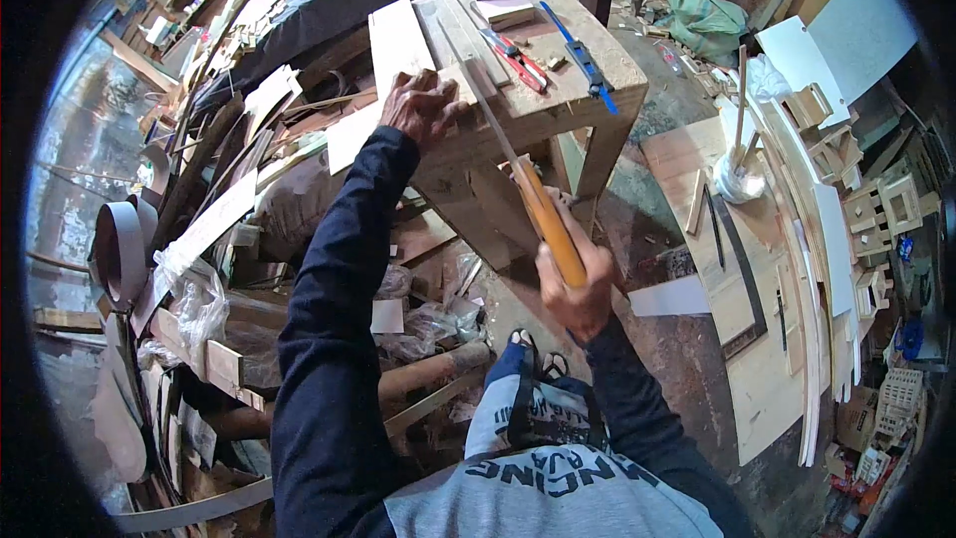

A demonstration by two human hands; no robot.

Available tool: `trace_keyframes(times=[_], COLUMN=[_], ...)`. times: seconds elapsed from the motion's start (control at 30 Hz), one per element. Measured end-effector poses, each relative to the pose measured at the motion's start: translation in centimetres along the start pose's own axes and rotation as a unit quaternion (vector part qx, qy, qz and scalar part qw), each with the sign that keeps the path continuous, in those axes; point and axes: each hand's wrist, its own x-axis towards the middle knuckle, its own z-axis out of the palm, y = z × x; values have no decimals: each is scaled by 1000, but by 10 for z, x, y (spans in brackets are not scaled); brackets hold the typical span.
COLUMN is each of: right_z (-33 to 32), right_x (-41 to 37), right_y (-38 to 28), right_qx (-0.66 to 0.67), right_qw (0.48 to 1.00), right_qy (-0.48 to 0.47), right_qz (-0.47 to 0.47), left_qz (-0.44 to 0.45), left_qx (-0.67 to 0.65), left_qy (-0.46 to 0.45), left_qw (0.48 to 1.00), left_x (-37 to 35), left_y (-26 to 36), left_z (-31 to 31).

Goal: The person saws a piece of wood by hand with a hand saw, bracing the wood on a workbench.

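My right hand (580, 284) is wrapped round the yellow-orange handle of a handsaw (551, 224). The saw's thin blade slants up and away to the near edge of the wooden workbench (573, 10), beside a pale piece of wood (461, 85). With bent fingers, my left hand (426, 108) presses that wood against the bench top, left of the blade. A long white board (400, 40) lies just beyond the left hand. Further back on the bench are red-handled pliers (520, 62), a blue bar clamp (586, 62) and a small wooden block (506, 8).
Scrap wood and plastic bags (199, 299) crowd the floor on the left. To the right, a plywood sheet (737, 339) carries strips and sticks. A green sack (702, 15) stands behind the bench. My feet (538, 351) are below the near edge.
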Motion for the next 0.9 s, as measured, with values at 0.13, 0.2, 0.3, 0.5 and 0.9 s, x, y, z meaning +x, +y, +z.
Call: trace_keyframes(times=[0.13,0.2,0.3,0.5,0.9], right_z=[20,12,-13,-40,14], right_x=[32,6,-40,-71,53], right_y=[19,25,23,-2,-43], right_qx=[7,24,-92,-113,-15], right_qw=[991,998,993,991,994], right_qy=[48,25,26,-50,-30], right_qz=[-127,-43,-70,56,100], left_qz=[8,-9,-28,-30,-56], left_qx=[15,9,-10,-23,-25], left_qy=[14,17,-3,-5,-25], left_qw=[1000,1000,1000,999,998], left_x=[-3,-8,-1,7,5], left_y=[8,10,9,11,13], left_z=[-7,-2,-7,-10,-13])
